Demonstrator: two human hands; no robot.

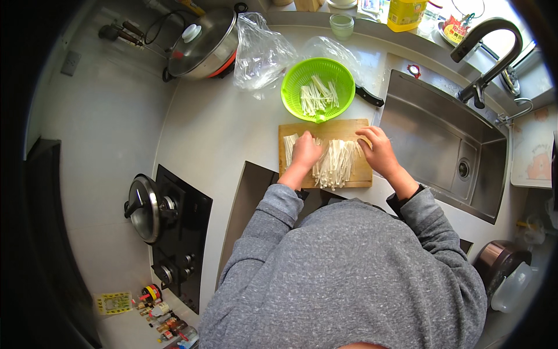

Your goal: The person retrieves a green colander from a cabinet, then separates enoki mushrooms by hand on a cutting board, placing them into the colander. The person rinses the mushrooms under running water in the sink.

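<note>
Enoki mushrooms [338, 161] lie spread over a wooden cutting board [362, 179], with a separate cut bunch at the board's left side. My left hand [307, 150] is over the left part of the mushrooms, fingers curled down; whether it grips any is hidden. At the board's right edge, my right hand [375, 146] has thumb and fingers apart, close to the mushroom stems, with nothing seen between them. Just beyond the board stands a green plastic colander [290, 94] holding more cut enoki. A knife [369, 96] with a black handle lies right of the colander, its blade mostly hidden.
A stainless steel sink [431, 126] with a black faucet [475, 80] is at the right. Clear plastic bags [261, 52] lie behind the colander, beside a lidded pan [209, 43]. A gas hob [187, 235] bearing a lidded pot [144, 209] is at the left.
</note>
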